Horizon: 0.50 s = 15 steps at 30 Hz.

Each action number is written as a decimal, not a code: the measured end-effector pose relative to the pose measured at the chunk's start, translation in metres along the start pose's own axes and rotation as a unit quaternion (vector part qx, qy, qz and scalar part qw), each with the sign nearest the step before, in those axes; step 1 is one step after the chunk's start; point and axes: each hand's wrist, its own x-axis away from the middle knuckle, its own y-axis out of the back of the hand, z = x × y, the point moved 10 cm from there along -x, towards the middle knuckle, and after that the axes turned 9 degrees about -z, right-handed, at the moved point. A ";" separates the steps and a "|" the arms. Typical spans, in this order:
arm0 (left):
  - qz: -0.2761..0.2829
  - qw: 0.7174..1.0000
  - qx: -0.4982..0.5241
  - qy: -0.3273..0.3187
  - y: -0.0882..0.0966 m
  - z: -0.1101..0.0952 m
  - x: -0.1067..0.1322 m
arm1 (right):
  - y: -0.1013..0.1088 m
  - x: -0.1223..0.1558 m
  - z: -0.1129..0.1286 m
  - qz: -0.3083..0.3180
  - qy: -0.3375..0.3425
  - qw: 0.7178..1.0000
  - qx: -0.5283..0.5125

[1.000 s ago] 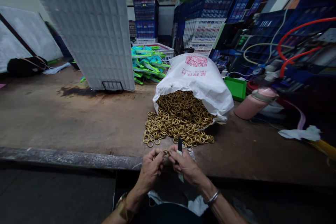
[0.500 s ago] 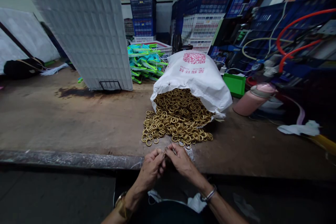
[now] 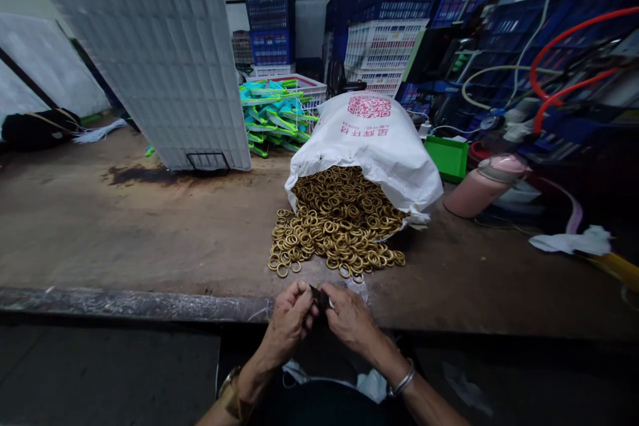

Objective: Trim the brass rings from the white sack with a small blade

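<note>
Both hands meet just above the front edge of the wooden tabletop (image 3: 124,226), near the foot of a spill of gold-coloured rings (image 3: 344,243). The right hand (image 3: 352,321) is closed around a dark-bladed tool (image 3: 318,297), its thumb along the near end and the blade directed toward the left hand (image 3: 292,314). The left hand is narrowed, thumb pressed to bent fingers beside the blade; what it may be pinching is too small and shadowed to make out. A silver bangle (image 3: 403,379) circles the right wrist, and a gold-toned watch (image 3: 229,379) the left.

The rings pour from the mouth of a white woven sack (image 3: 372,140), which lies on its side with red printing and a QR code facing up. More rings fill its opening, and a few lie singly at the heap's front. Behind the sack, to the left, bright green and turquoise pieces (image 3: 274,116) are piled against a white basket (image 3: 315,88). Left of those, a ribbed white panel (image 3: 144,60) leans backward above a black wire stand (image 3: 208,161). On the sack's right are a green tray (image 3: 446,158) and a tilted pink bottle (image 3: 482,188). Blue crates (image 3: 272,10) and white crates (image 3: 385,46) are stacked at the back.
</note>
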 end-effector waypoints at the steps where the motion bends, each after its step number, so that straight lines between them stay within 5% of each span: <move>1: 0.001 1.000 0.003 -0.003 0.000 0.000 0.000 | -0.001 0.001 0.001 0.003 0.006 1.000 0.017; 10: 0.009 1.000 -0.001 -0.026 0.003 0.000 -0.001 | -0.009 0.001 0.000 0.029 0.021 0.993 0.110; 15: 0.038 0.999 0.015 0.016 0.004 0.007 0.015 | -0.003 -0.012 -0.002 0.014 0.004 0.987 0.161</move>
